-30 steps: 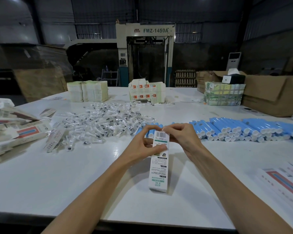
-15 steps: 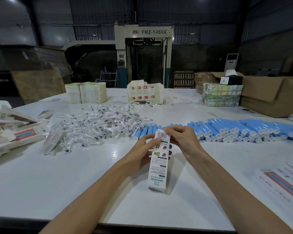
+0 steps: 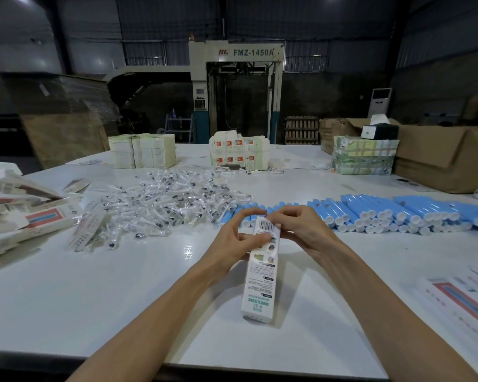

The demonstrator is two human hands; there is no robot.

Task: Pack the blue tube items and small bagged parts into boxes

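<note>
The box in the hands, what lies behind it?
Blue tubes lie in a row behind the box; the left hand and right hand hide those directly behind its top.

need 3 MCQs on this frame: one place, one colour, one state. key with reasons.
1. The bagged parts lie where, against the white box? A left, farther back; B right; C beneath it.
2. The tubes are: A red; B blue, white caps; C green.
3. The white box is: A lying untouched; B crushed flat; C gripped at its top by the left hand and right hand.
Key: 1A, the heap sits left, beyond the box. 2B, blue bodies, white ends. 3C, fingers of both pinch its top end.
</note>
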